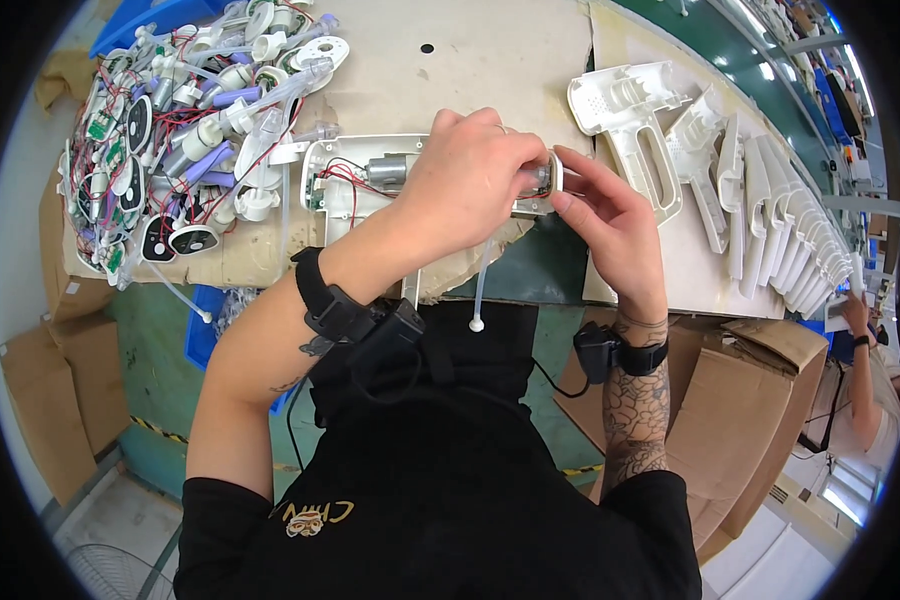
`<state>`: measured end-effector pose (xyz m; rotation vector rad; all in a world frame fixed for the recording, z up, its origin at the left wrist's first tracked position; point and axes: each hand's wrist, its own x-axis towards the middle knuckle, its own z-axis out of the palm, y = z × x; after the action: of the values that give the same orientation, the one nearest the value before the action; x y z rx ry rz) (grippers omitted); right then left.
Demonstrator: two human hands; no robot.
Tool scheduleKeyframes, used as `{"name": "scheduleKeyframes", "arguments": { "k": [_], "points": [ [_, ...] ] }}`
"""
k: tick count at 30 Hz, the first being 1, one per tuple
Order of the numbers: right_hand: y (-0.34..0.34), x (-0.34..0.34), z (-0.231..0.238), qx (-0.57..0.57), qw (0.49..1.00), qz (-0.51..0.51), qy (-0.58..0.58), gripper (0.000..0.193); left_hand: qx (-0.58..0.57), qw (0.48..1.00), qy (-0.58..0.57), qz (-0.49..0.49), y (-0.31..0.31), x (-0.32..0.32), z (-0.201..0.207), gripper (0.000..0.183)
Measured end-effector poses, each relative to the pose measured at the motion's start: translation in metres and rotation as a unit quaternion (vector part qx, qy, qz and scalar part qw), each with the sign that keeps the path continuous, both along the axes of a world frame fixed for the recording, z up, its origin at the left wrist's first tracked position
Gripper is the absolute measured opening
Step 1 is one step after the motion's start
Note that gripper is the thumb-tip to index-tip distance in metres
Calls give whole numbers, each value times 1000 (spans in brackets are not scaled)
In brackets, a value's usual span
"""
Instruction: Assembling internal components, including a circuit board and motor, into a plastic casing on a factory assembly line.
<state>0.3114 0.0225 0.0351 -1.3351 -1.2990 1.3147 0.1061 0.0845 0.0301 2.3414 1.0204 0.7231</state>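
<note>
A white plastic housing half [318,190] lies on the work table in front of me, with a silver motor [388,170] and red wires inside it. My left hand [475,178] reaches across the housing, its fingers pinched at the right end. What they grip is hidden behind the fingers. My right hand [615,212] holds a small white end plate [556,172] upright between thumb and fingers, close to the left fingertips. Below the housing a pale thin tube [481,285] with a white tip hangs over the table edge.
At the left is a heap of motor assemblies [205,130] with wires and tubes. Empty white housing halves [635,130] stand in a row at the right. Cardboard boxes [730,420] flank the table, which has a near edge [440,296]. Another person [865,390] is at the far right.
</note>
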Motion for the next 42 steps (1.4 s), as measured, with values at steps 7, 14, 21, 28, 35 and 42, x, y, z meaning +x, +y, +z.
{"name": "scheduleKeyframes", "arguments": {
  "k": [7,14,21,28,35,42],
  "points": [
    [2,1,-5,54,996,7,-69,43,49,998,13,25,-4,4,2,12],
    [-3,-2,-2,150,967,10,-207,44,9,998,59,-12,0,-4,12,21],
    [-36,-17,10,262,891,-13,-371,44,74,997,12,9,-9,-30,42,29],
    [-34,-25,-1,256,863,53,-432,46,58,993,6,101,-35,-91,65,30],
    [-25,-31,10,259,852,49,-452,35,123,962,119,213,-69,-116,42,37],
    [-32,-34,10,241,834,65,-491,42,123,939,182,265,-72,-110,27,50]
  ]
}}
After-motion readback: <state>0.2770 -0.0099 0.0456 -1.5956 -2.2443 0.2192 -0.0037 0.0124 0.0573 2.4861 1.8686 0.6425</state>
